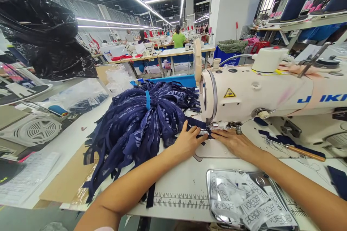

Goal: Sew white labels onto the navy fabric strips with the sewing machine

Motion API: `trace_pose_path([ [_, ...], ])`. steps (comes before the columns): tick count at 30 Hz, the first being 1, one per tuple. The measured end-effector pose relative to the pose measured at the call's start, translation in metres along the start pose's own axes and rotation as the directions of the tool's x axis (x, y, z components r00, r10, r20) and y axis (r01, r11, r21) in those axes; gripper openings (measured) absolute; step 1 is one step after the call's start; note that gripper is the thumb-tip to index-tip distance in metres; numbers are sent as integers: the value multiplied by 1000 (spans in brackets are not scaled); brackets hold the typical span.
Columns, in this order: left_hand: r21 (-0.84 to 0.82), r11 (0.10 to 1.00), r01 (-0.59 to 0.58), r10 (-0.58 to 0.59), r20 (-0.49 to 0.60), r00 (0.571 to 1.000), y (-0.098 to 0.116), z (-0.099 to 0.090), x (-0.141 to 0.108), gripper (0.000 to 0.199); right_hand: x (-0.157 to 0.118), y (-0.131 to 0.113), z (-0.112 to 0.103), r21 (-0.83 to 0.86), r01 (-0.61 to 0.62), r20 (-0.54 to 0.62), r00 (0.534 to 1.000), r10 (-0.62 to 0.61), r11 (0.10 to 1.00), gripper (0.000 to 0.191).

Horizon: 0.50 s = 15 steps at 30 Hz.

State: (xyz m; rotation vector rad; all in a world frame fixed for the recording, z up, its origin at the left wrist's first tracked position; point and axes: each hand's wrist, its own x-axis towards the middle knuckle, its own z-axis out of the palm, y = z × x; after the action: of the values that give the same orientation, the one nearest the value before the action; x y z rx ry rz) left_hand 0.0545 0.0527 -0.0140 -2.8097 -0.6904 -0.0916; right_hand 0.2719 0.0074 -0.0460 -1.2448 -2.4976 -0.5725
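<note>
At the needle of a white sewing machine [230, 94], a narrow navy fabric strip [196, 122] runs under the presser foot, with a small white label [204, 132] on it. My left hand [189, 140] rests on the strip and label just left of the needle, its fingers spread. On the other side, my right hand [230, 141] lies flat with fingers stretched toward the needle, the tips touching the navy fabric; its thumb is hidden. Left of the machine lies a large bundle of navy strips [135, 122], bound with a blue band [148, 100].
A metal tray [208, 191] of printed white labels stands at the table's front edge, beside a printed ruler scale [179, 201]. An awl-like tool with a wooden handle [306, 152] and navy scraps lie at right. A black plastic bag [51, 36] bulges at left.
</note>
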Motion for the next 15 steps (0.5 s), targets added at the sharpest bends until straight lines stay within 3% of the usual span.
trace_pose_path([
  [15, -11, 1000, 2, -1, 14, 1000, -8, 3, 7, 40, 4, 1, 1, -6, -31, -13, 999, 30, 1000, 42],
])
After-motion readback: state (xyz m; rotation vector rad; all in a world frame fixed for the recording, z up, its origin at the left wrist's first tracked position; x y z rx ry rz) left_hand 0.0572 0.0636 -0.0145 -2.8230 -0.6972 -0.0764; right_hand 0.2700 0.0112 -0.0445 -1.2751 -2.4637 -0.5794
